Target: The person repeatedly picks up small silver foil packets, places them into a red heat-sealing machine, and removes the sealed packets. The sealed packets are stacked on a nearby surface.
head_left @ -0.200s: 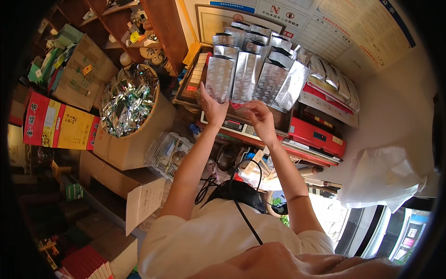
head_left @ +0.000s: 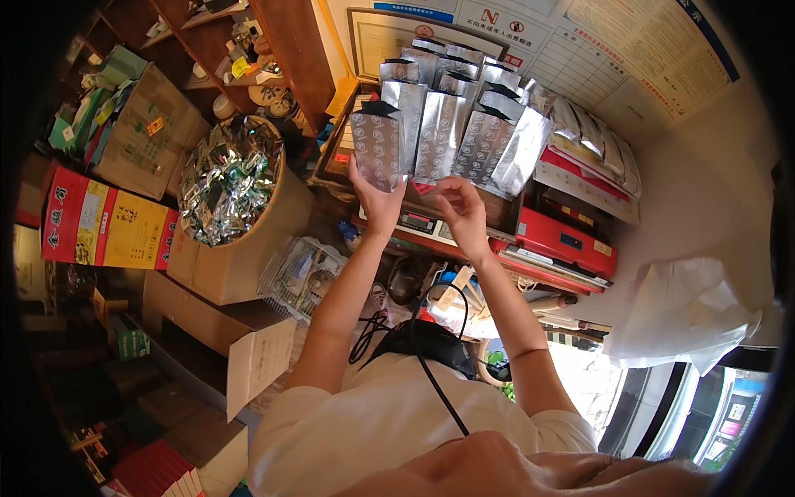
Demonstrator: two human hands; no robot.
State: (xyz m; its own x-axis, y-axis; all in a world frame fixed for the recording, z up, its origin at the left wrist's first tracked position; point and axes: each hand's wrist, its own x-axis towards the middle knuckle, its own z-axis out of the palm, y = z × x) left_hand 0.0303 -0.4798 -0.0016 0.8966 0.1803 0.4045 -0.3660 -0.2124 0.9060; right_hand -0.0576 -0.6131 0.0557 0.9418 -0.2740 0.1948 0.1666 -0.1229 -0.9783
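Silver foil bags with a repeated pale print stand upright in rows, their dark tops gaping; one of them is a front-row foil bag [head_left: 441, 124]. My left hand [head_left: 381, 207] is closed round the lower part of a separate foil bag [head_left: 378, 149], held upright and tilted slightly left at the front-left corner of the group. My right hand [head_left: 464, 217] hovers just in front of the middle bags, fingers curled and apart from the thumb, with nothing visible in them. A small red piece [head_left: 423, 188] lies beside its fingertips.
A cardboard box [head_left: 286, 195] full of crumpled shiny foil packets [head_left: 228, 186] stands left. The bags rest on a wooden tray [head_left: 507, 217] above a scale [head_left: 414, 221]. A red machine [head_left: 563, 243] sits right of it. A white plastic bag [head_left: 675, 315] hangs far right.
My left hand has drawn its foil bag left and toward me, out from the row, uncovering another bag behind it. My right hand has shifted slightly, its fingers curling.
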